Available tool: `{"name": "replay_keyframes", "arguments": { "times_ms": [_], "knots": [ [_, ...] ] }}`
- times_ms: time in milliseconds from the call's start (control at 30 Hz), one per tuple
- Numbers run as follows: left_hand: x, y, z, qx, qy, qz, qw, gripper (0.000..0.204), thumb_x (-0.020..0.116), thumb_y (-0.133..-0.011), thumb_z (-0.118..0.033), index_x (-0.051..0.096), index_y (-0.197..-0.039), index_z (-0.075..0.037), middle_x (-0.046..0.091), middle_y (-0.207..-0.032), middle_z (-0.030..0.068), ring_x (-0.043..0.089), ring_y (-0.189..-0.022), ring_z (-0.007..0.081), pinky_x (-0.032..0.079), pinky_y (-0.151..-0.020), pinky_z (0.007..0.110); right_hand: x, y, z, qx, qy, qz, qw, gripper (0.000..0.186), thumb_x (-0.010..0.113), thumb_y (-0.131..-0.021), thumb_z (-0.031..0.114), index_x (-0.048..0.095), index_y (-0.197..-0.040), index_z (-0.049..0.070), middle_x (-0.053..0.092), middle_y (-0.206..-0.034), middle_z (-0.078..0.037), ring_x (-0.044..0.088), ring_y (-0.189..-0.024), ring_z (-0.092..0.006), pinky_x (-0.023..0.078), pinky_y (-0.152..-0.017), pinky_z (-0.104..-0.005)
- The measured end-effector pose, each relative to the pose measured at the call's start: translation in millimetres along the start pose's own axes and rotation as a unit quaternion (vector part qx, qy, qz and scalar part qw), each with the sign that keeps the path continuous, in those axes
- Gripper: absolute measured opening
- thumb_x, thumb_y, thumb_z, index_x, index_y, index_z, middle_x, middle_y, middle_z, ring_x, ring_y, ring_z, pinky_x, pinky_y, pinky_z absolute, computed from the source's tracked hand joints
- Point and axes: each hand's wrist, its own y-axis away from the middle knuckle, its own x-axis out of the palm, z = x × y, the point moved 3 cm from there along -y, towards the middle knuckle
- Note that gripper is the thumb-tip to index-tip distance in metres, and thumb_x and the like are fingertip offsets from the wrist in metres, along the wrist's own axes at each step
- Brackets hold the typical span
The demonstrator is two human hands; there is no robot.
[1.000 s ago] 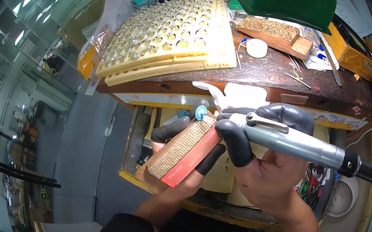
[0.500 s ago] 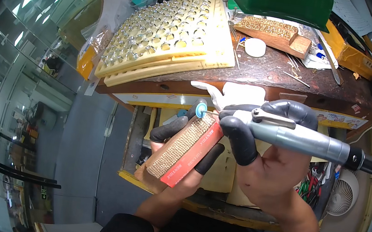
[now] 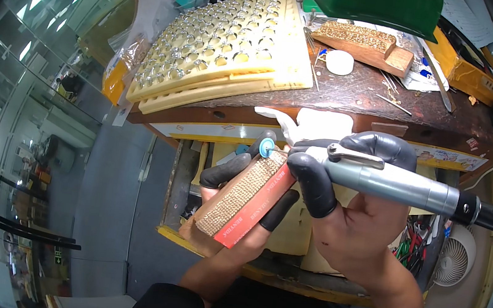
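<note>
My left hand (image 3: 227,182), with black finger covers, grips a wooden block (image 3: 207,236) that carries rows of small gold-coloured pieces (image 3: 237,199) and a red strip along its side. My right hand (image 3: 348,186), also in black finger covers, is closed on a grey rotary handpiece (image 3: 404,186) with a black rear end and a metal lever. The handpiece's small blue disc (image 3: 266,148) is at the block's upper end; whether it touches the pieces I cannot tell. A white object (image 3: 321,128) sits just behind my hands, below the bench edge.
The dark bench (image 3: 353,96) holds yellow trays of rings (image 3: 210,49), a second wooden block (image 3: 396,58), a white round container (image 3: 339,62), thin tools and a yellow box (image 3: 465,74). A green cover (image 3: 372,2) overhangs it. Open drawer, pliers (image 3: 416,238), fan (image 3: 450,262) below.
The handpiece's rear end has risen slightly from a second ago, and its blue disc has shifted very slightly. My left hand and the block are nearly unchanged.
</note>
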Motion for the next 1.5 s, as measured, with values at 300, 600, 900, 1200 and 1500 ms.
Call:
{"name": "replay_keyframes", "arguments": {
  "times_ms": [300,600,900,1200,1500],
  "knots": [
    [-0.2,-2.0,0.5,0.038,-0.014,0.028,0.999,0.036,0.083,-0.076,-0.009,0.072,-0.11,0.0,0.065,-0.117,0.013,0.059,-0.112,0.0254,0.046,-0.098,0.038,0.4,0.6,-0.2,0.003,0.002,-0.003,1.0,0.017,0.083,-0.075,0.007,0.075,-0.088,0.004,0.064,-0.092,-0.007,0.055,-0.094,-0.0215,0.044,-0.079,-0.0327],
    [4.1,-0.8,-1.1,0.036,-0.007,-0.016,0.999,0.037,0.084,-0.076,-0.008,0.072,-0.111,0.0,0.067,-0.114,0.0111,0.059,-0.111,0.0237,0.047,-0.096,0.036,0.4,0.5,-0.5,0.005,-0.02,-0.027,0.999,0.018,0.084,-0.074,0.007,0.074,-0.088,0.003,0.063,-0.094,-0.008,0.056,-0.092,-0.0211,0.045,-0.077,-0.0321],
    [4.0,3.3,2.5,-0.003,0.038,-0.044,0.998,0.038,0.084,-0.076,-0.008,0.071,-0.11,0.001,0.065,-0.116,0.0124,0.058,-0.113,0.0228,0.047,-0.096,0.035,0.8,0.0,-0.8,-0.02,-0.005,-0.021,1.0,0.019,0.085,-0.073,0.007,0.073,-0.087,0.003,0.063,-0.093,-0.008,0.057,-0.092,-0.0217,0.046,-0.076,-0.0324],
    [5.1,2.3,3.3,-0.01,0.061,-0.046,0.997,0.037,0.085,-0.075,-0.009,0.071,-0.109,0.0,0.061,-0.118,0.0123,0.057,-0.113,0.0238,0.047,-0.096,0.035,0.7,0.8,-1.4,-0.004,-0.024,-0.025,0.999,0.019,0.084,-0.073,0.007,0.073,-0.088,0.002,0.063,-0.094,-0.009,0.057,-0.09,-0.0211,0.045,-0.075,-0.0313],
    [6.1,0.0,0.1,0.035,0.008,-0.019,0.999,0.036,0.084,-0.075,-0.008,0.073,-0.108,-0.001,0.066,-0.114,0.0109,0.058,-0.112,0.0235,0.047,-0.096,0.035,0.9,1.4,-2.4,0.0,-0.022,-0.021,1.0,0.019,0.084,-0.074,0.007,0.073,-0.088,0.002,0.062,-0.094,-0.009,0.057,-0.09,-0.0211,0.045,-0.075,-0.0315]
  ]
}}
